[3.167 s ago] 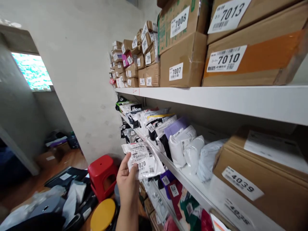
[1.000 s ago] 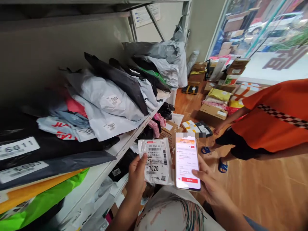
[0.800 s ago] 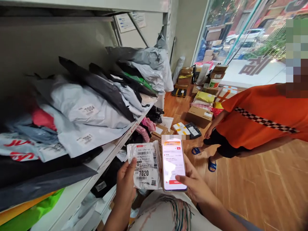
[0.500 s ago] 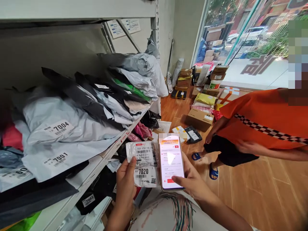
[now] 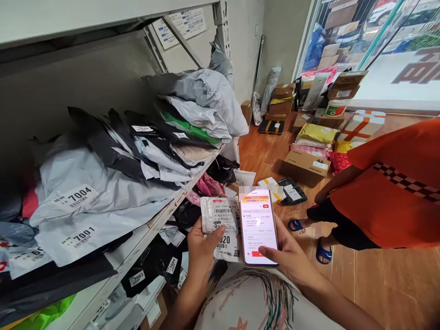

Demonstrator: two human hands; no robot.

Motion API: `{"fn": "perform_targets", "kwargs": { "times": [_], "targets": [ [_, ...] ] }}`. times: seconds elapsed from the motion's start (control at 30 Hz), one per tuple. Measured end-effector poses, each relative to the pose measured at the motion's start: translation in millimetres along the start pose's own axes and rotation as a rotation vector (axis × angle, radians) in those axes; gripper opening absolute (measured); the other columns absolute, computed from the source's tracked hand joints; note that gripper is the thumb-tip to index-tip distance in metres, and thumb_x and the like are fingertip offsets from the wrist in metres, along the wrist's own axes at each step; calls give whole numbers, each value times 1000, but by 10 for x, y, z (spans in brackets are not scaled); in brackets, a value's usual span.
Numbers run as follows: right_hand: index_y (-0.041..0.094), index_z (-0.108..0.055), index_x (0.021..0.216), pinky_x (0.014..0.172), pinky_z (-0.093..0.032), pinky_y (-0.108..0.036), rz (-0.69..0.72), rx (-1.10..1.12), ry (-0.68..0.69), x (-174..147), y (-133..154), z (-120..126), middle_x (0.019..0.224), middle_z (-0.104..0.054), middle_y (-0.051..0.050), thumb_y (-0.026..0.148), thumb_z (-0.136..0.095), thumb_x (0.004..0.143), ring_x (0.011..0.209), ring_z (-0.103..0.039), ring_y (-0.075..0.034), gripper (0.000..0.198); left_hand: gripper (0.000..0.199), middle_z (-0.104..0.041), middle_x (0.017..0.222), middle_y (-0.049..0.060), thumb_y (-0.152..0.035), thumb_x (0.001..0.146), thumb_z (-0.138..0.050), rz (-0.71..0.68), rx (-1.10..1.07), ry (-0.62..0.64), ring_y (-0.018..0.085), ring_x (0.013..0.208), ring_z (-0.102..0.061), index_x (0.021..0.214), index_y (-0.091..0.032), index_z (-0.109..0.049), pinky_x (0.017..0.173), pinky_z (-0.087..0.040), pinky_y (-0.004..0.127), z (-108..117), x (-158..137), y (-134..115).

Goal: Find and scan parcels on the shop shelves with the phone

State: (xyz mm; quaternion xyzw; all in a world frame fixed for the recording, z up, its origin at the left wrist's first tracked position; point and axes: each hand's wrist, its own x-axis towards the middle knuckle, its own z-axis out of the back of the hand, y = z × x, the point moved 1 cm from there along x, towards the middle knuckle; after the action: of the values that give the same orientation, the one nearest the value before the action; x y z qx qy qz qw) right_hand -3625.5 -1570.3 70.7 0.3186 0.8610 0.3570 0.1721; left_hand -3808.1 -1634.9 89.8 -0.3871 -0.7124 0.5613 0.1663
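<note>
Poly mailer beside lit smartphone
The left hand pinches the poly mailer, the right hand the smartphone, near a shelf of labelled parcels.

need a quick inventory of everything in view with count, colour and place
small flat plastic mailer: 1, white, centre
slim rectangular phone: 1, mostly white lit screen, right of the mailer
metal shelf rack: 1, off-white, picture left
overlapping plastic bags: many, mainly grey, white, black, on the rack
printed paper sheet: 1, white and blue, behind the rack
cardboard boxes: several, brown, on the floor
round tub: 1, white with coloured label, among the boxes
large glass window: 1, clear, top right
co-worker's shirt: 1, orange, right edge
open sandals: 2, blue, co-worker's feet
left hand: 1, bare, holding the mailer
right hand: 1, bare, holding the phone
</note>
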Motion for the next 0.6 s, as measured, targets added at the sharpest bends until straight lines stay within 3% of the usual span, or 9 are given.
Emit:
{"fn": "perform_targets", "kwargs": {
  "times": [0.6],
  "targets": [
    [41,-33,139,94,-50,-34,1,-14,-18,186,133,164,138,-55,0,15,-74,80,117,-59,-21,76,60,-72,95,5,-17,57,-85,-30,55,-40,16,81,-68,110,-17,-58,78,-55,29,-210,204,120]
  ]
}}
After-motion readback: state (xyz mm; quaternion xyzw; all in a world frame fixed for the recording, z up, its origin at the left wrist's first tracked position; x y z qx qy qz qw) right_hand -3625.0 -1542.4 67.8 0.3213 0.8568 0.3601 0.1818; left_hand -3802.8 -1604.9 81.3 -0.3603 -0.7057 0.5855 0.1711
